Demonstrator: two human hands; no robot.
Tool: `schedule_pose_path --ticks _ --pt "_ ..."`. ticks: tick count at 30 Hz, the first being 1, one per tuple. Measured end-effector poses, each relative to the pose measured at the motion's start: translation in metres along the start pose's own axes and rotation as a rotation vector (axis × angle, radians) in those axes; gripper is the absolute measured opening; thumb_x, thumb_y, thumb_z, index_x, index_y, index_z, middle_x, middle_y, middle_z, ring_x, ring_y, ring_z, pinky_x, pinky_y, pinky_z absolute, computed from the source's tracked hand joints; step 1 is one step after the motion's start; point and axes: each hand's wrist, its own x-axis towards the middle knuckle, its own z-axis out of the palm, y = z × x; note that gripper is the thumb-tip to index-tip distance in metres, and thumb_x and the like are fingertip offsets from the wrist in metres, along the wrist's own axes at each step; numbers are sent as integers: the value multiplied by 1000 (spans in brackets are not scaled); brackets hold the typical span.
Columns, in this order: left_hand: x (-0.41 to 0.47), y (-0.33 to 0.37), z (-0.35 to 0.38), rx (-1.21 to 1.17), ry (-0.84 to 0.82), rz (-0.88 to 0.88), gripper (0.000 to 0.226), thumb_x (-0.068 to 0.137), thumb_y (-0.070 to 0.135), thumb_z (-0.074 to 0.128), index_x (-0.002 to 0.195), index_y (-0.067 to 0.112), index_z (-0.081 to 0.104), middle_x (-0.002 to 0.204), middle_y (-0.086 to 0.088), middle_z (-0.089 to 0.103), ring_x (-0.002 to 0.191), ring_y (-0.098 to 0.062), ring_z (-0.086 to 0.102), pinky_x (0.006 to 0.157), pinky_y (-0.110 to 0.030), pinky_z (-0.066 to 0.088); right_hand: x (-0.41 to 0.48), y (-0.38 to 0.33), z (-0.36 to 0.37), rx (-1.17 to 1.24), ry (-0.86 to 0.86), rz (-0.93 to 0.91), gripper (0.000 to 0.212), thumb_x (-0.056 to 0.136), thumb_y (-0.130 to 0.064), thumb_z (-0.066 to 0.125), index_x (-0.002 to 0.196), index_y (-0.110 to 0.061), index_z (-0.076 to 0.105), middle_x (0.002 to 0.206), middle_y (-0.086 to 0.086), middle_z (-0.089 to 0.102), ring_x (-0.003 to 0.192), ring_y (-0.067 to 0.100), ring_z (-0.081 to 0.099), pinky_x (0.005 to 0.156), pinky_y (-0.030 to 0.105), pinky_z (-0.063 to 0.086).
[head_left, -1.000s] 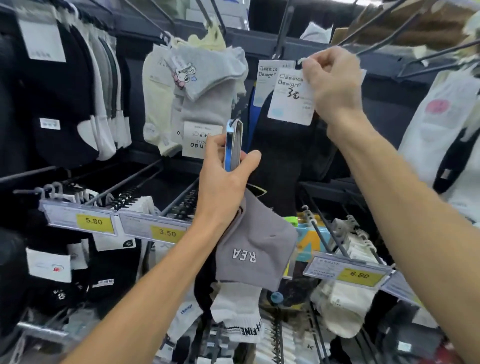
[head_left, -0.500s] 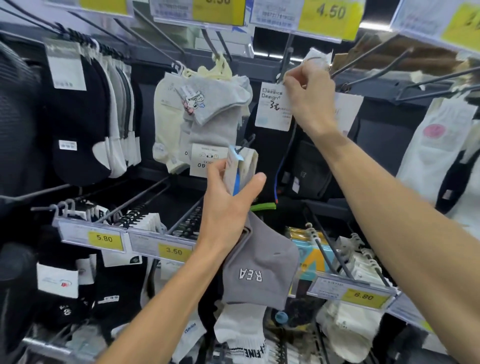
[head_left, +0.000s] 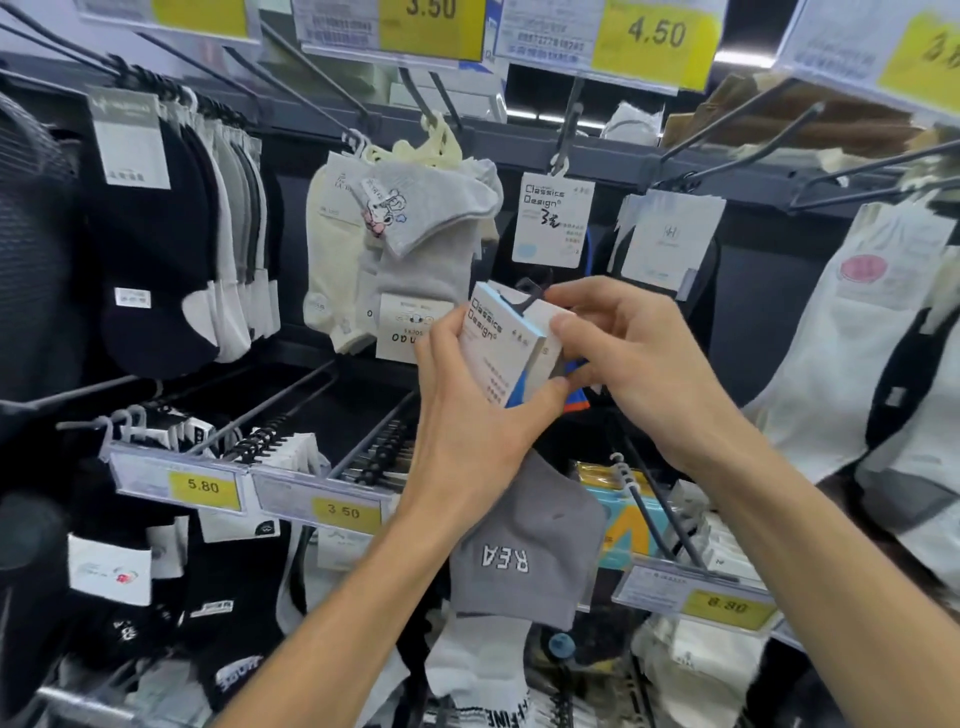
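Two hands are on the same little bundle in front of the sock rack. The left hand (head_left: 467, 421) grips a sock pack (head_left: 498, 348) with a white "Classics Design" card on it. Its fingers (head_left: 439, 338) curl around the card's left edge and the thumb presses in at the lower right corner. So the pack sits in the crook between thumb and fingers, tilted a little.

The right hand (head_left: 644, 374) comes in from the right and pinches a second card (head_left: 545, 319), also white, tucked just behind the first. Its index finger lies over the top by the black hook, and its thumb is on the card's side. Blue and orange bits of sock poke out underneath, between the two hands. So both hands are closed on something, neither hangs loose.

The bundle is held up in the air, just below a hanging pack (head_left: 551, 221) with the same label that's on a peg of the rack. A grey sock (head_left: 524, 540) marked "REA" dangles right under the left wrist. Can't tell whether that hand actually holds it. Off to the left hang the grey cartoon socks (head_left: 415, 218), and lower down there's a yellow 3.50 price tag (head_left: 343, 512).
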Motion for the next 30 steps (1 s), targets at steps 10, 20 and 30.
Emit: schedule_pose_path --ticks 10,20,30 --pt "8 2 -8 -222 25 -65 61 66 56 77 110 26 46 110 7 64 104 -7 65 79 -25 53 -10 2 -4 33 111 -164 22 96 -4 58 100 -24 67 95 -8 76 89 8 73 62 23 59" --pt "17 11 -2 40 24 4 65 58 68 74 104 35 42 100 19 62 91 7 61 68 -14 49 -9 -7 -3 -10 129 -240 19 97 -8 56 104 -24 66 92 0 75 86 13 73 64 25 61" --pt "56 23 6 62 -1 -56 62 68 79 51 111 34 49 104 17 64 92 11 58 74 -9 42 14 0 -50 87 496 -148 30 90 -10 49 86 -29 72 79 -12 71 75 3 63 63 21 51"
